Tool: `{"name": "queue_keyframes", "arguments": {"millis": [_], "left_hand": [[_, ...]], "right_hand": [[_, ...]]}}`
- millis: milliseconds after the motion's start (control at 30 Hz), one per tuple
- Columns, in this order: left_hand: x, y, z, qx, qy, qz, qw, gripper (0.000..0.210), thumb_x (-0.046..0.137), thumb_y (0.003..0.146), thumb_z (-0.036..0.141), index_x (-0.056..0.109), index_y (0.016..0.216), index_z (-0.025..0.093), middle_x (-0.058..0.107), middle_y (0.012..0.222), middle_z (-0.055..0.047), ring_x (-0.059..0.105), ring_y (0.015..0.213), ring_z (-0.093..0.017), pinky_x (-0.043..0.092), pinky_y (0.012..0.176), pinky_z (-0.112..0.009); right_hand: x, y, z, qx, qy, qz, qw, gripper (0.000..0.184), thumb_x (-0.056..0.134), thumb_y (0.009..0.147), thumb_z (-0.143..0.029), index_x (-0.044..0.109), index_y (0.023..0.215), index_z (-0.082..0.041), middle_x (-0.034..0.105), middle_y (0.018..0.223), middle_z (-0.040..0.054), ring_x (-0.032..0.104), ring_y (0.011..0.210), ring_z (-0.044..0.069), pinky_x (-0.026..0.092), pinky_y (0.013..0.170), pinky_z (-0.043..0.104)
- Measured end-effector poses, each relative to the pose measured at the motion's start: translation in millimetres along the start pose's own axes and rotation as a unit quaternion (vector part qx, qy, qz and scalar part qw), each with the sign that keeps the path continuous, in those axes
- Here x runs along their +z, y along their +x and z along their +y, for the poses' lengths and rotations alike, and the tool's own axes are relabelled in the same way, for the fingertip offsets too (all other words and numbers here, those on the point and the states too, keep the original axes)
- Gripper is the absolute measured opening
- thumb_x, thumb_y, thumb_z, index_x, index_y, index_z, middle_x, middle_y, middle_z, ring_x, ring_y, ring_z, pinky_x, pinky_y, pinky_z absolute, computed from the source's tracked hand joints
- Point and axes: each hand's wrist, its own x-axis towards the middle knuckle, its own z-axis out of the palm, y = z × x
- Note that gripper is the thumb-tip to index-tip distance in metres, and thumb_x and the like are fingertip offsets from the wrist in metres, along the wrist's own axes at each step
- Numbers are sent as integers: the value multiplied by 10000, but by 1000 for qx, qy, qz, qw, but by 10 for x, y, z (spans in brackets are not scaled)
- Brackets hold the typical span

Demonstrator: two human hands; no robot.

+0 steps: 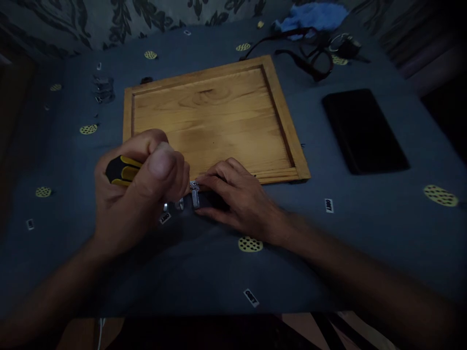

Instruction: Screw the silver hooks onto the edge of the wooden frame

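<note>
A shallow wooden tray or lid with a raised rim (286, 116) lies on the cloth-covered table. My left hand (149, 182) is closed in a fist around the black and yellow handle of what looks like a screwdriver (124, 171); its shaft and tip are hidden by my fingers. At the tray's near edge sits a small metal latch (195, 195) with a screw head in its plate. The fingers and thumb of my right hand (242, 201) close in on the latch from the right, against the edge. Another small metal piece (180, 204) shows just below my left fist.
Dark-framed glasses (321, 73) and keys or a similar small item (345, 46) lie at the back right, near a blue cloth (315, 17). A flat black object (365, 131) rests on the right. Several small metal pieces (103, 90) are at the left.
</note>
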Motion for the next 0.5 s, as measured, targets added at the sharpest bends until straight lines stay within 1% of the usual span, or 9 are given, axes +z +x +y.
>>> {"name": "queue_keyframes", "arguments": {"millis": [100,200,267,367,433,500], "left_hand": [[-10,-3,-4,5,23,8,1000,416,726,873,320,460,571,216,367,496,32,344,415,-104,293,423,-300],[-1,18,25,7,-12,15,1000,418,739,853,306,444,573,208,316,472,44,317,386,-92,271,405,-293],[15,37,58,11,-24,26,999,452,734,865,318,419,564,201,290,451,52,282,367,-80,259,389,-283],[38,52,88,-5,9,43,999,490,704,907,295,379,552,199,280,432,59,263,362,-72,269,389,-270],[39,52,77,-22,30,39,999,478,671,924,239,368,557,202,297,431,58,283,368,-76,297,407,-271],[27,46,47,-3,18,21,1000,461,668,917,254,369,568,206,310,434,54,293,373,-82,294,406,-273]], "right_hand": [[-2,-4,1,4,4,-5,1000,453,571,995,-521,636,1211,-127,648,1067,133,553,1018,280,515,855,451],[-4,-9,3,6,5,-6,1000,446,578,992,-519,631,1217,-137,647,1073,128,553,1017,279,514,853,446],[-4,-9,3,3,5,-3,1000,439,582,993,-509,632,1211,-131,644,1074,128,551,1007,275,512,849,439],[-3,-6,1,0,8,4,1000,435,595,989,-489,640,1197,-109,639,1062,136,549,996,276,508,838,438],[-2,-4,1,0,11,5,1000,434,598,987,-490,643,1199,-114,640,1062,135,548,996,277,511,841,445],[0,-4,3,-1,10,4,1000,434,597,987,-496,643,1204,-123,641,1067,131,546,996,275,516,847,449]]}}
